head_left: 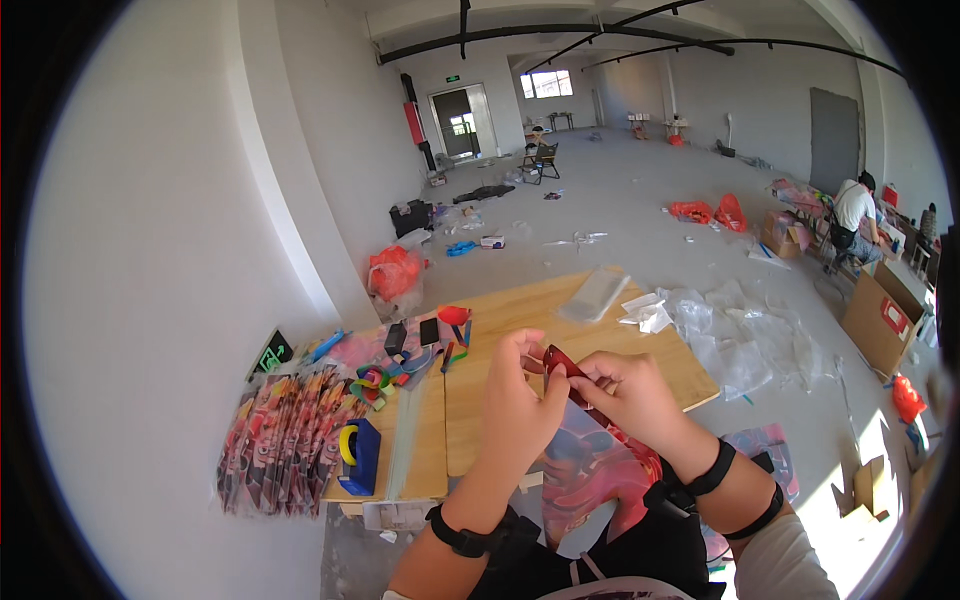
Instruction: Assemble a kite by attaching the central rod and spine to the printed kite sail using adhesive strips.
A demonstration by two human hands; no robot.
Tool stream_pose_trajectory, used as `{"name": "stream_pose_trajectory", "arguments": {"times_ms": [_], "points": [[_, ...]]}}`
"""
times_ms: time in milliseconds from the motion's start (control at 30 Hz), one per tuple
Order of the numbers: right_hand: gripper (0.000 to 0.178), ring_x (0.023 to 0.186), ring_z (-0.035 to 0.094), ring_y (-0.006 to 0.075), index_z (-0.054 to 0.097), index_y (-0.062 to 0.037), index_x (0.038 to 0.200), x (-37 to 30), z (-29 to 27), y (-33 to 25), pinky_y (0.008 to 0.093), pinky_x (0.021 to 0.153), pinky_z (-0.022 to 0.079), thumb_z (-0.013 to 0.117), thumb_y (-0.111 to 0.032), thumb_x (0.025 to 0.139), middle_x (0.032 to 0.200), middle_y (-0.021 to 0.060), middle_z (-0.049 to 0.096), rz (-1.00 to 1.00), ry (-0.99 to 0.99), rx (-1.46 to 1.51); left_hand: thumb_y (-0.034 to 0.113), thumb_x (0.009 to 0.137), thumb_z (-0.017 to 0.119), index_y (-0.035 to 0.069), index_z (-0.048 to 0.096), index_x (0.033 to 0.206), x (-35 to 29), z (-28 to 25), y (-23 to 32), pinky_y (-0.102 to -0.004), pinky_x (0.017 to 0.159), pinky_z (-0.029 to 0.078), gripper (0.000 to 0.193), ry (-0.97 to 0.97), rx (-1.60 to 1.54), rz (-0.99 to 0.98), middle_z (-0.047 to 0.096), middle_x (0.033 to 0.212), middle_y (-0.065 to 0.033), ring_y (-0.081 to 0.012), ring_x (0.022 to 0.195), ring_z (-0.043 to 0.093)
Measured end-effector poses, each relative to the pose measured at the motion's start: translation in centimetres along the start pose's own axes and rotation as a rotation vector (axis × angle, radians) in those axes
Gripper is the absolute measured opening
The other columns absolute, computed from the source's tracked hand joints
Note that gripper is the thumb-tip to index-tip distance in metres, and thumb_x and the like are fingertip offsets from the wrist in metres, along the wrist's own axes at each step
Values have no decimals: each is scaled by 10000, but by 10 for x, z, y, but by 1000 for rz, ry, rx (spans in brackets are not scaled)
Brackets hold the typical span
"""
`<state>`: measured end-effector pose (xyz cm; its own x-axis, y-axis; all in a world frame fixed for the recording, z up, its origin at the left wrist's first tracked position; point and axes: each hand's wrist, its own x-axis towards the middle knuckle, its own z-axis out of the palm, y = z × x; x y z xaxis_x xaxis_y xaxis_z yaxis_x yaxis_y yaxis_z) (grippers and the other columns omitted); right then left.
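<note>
Both my hands are raised over the near edge of the wooden table, pinching a colourful printed sheet (592, 462) that looks like thin fabric or film. My left hand (522, 392) grips the dark red top edge with thumb and fingers. Close beside it, my right hand (628, 388) pinches the same edge. From there the pink, blue and red sheet hangs down toward my lap. The fingers cover part of the held edge.
Left on the wooden table (480, 400) stand a blue tape dispenser (362, 462) and a pile of bagged printed pieces (285, 430). A phone (429, 331) lies farther back. Clear plastic bags (594, 295) rest at the far edge. A person (856, 222) sits at right, near a cardboard box (880, 318).
</note>
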<state>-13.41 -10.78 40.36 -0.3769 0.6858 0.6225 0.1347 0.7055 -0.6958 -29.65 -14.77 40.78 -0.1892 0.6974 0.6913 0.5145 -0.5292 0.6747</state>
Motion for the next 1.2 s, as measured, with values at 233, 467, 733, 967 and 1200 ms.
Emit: {"name": "stream_pose_trajectory", "arguments": {"times_ms": [233,467,733,967,1200], "points": [[97,573,636,126,695,8,935,6,-16,12,272,548,489,702,-85,908,679,88,677,1,45,-56,-19,844,638,40,501,1303,0,-11,-15,-326,835,511,483,-251,-19,-59,633,1047,-66,-169,969,629],[105,590,589,80,673,19,924,13,-43,3,256,569,485,688,-85,927,681,57,657,51,60,1,-46,915,568,21,513,1340,6,-49,-30,-302,848,516,434,-557,-88,-129,639,1156,-69,-142,1044,624],[107,631,565,51,672,23,926,10,-42,-7,236,587,476,685,-83,934,696,32,635,42,13,7,62,890,704,14,590,1269,36,-68,-23,-320,885,511,399,-684,383,-61,672,1107,-126,-149,1045,640],[90,653,571,49,673,21,953,3,-30,-12,236,604,489,684,-65,933,737,22,648,52,-82,126,86,897,731,-3,658,1110,26,-28,16,-274,841,528,242,-384,-350,-131,713,1025,-65,-123,923,672],[123,651,576,57,659,9,927,-5,-29,-29,241,594,487,738,-79,894,742,32,656,33,-115,161,27,914,702,-16,661,1016,14,-28,33,-246,777,522,119,-318,-498,-131,697,951,-56,-97,859,652]]}}
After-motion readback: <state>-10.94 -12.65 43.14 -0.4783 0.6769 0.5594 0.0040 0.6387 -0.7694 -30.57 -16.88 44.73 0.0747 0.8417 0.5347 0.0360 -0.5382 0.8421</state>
